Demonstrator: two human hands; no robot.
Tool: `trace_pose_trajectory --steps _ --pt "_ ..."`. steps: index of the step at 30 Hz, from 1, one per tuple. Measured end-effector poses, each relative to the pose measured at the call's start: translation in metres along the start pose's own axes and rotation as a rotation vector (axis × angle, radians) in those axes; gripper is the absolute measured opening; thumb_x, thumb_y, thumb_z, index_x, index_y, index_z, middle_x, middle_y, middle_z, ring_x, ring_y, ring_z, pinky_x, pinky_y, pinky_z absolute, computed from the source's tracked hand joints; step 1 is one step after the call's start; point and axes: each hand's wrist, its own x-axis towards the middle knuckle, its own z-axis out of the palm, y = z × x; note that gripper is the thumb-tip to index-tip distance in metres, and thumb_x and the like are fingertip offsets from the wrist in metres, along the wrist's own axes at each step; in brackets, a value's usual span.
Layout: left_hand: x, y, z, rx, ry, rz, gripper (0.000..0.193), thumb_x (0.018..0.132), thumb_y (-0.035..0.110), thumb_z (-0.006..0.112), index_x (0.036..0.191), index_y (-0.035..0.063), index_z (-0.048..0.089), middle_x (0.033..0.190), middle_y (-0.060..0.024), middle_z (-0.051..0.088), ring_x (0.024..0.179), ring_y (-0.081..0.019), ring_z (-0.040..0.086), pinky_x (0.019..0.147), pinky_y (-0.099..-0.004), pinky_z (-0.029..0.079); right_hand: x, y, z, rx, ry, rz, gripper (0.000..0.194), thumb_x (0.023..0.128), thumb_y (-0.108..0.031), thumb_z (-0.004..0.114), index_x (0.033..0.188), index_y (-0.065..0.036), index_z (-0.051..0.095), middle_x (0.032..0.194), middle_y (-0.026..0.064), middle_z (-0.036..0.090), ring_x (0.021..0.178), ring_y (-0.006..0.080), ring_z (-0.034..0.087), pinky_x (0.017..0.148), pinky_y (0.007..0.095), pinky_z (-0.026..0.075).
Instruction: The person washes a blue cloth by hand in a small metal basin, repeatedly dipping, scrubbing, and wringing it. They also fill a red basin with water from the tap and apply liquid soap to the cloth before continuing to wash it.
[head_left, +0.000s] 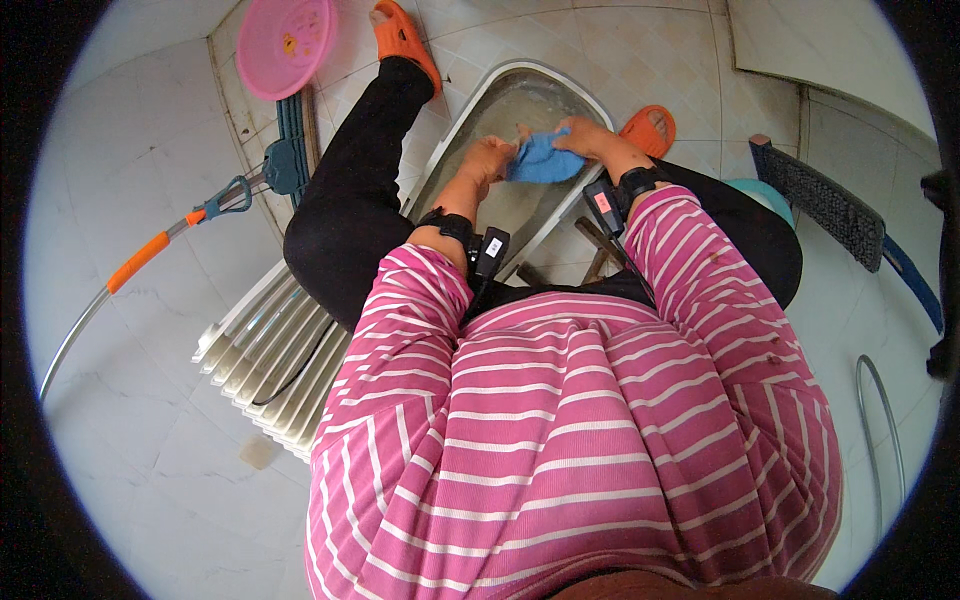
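Note:
A blue cloth (549, 159) is stretched between my two hands over a white-rimmed plastic tub (442, 142). My left hand (489, 159) pinches the cloth's left side. On the opposite side, my right hand (586, 138) grips its upper right part. Cloudy greyish water (517, 101) lies in the tub below the cloth. Whether the cloth's lower edge touches the water, I cannot tell. The tub stands on the tiled floor between my legs, and my forearms reach in over its near side.
A white finned radiator (274, 352) stands close on my left. Beyond it are a mop (282, 166) with an orange-gripped handle and a pink basin (281, 45). At right, a dark flat mop head (821, 199) leans near a teal basin (765, 196). Wooden stool legs (600, 244) show beneath me.

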Motion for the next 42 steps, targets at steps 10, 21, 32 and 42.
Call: trace_pose_trajectory --steps 10,21,32,42 --pt "0.015 -0.001 0.009 -0.04 0.118 0.053 0.026 0.085 0.02 0.059 0.105 0.0034 0.058 0.093 -0.012 0.063 0.081 -0.0246 0.063 0.064 -0.0393 0.054 -0.013 -0.02 0.016 -0.115 0.437 0.186 0.029 0.079 -0.019 0.061 0.105 -0.006 0.063 0.107 0.0215 0.063 0.102 0.0407 0.06 0.087 0.0499 0.048" --pt "0.013 -0.019 0.002 -0.105 0.016 0.018 0.039 0.082 0.015 0.061 0.12 0.0083 0.051 0.108 -0.0093 0.061 0.093 -0.0218 0.06 0.078 -0.0347 0.048 -0.022 -0.015 0.023 0.158 0.324 -0.079 0.052 0.083 -0.038 0.065 0.121 -0.002 0.057 0.108 0.0209 0.064 0.102 0.0318 0.062 0.088 0.0372 0.047" --pt "-0.015 -0.002 0.003 -0.257 -0.128 0.102 0.019 0.085 0.013 0.057 0.104 0.0154 0.055 0.094 0.0015 0.061 0.084 -0.0155 0.059 0.075 -0.0355 0.048 -0.023 -0.002 0.011 1.045 0.043 0.06 0.047 0.086 -0.036 0.06 0.123 -0.008 0.055 0.109 0.0064 0.061 0.101 0.0202 0.055 0.088 0.0401 0.041" --pt "-0.019 -0.011 -0.002 -0.495 0.09 0.206 0.012 0.093 0.014 0.049 0.104 0.0096 0.051 0.094 -0.0032 0.061 0.086 -0.0168 0.06 0.075 -0.0327 0.051 -0.022 -0.021 0.022 1.13 0.169 0.12 0.05 0.083 -0.04 0.067 0.117 -0.004 0.057 0.108 0.0101 0.061 0.098 0.0194 0.057 0.081 0.0379 0.045"
